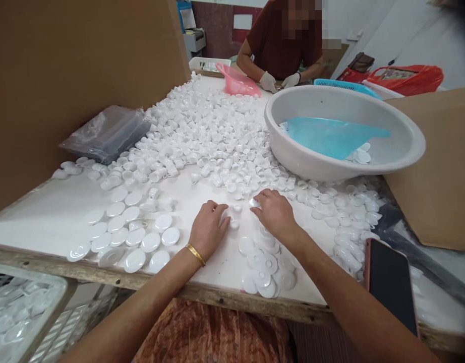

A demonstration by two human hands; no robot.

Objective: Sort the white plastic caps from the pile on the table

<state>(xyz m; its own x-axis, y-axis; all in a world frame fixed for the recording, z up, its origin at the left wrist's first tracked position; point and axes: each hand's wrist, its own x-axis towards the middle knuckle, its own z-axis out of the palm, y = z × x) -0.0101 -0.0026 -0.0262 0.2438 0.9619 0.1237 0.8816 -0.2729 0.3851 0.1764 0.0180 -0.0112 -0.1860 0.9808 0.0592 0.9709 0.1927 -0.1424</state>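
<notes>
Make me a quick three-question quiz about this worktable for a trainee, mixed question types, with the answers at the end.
1. Pick one: what lies on the tabletop to the left of the left hand? A) metal spoons; B) round, glossy white discs; C) wooden blocks.
2. True or false: the rectangular phone with a black screen lies to the right of the right hand.
3. Fill in: between its thumb and fingers, the right hand has a small, glossy ____ piece.

Key: 1. B; 2. True; 3. white.

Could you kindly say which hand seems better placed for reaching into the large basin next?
Probably the right hand: it is nearer the basin, though it seems to hold a white piece; the left hand is farther.
</notes>
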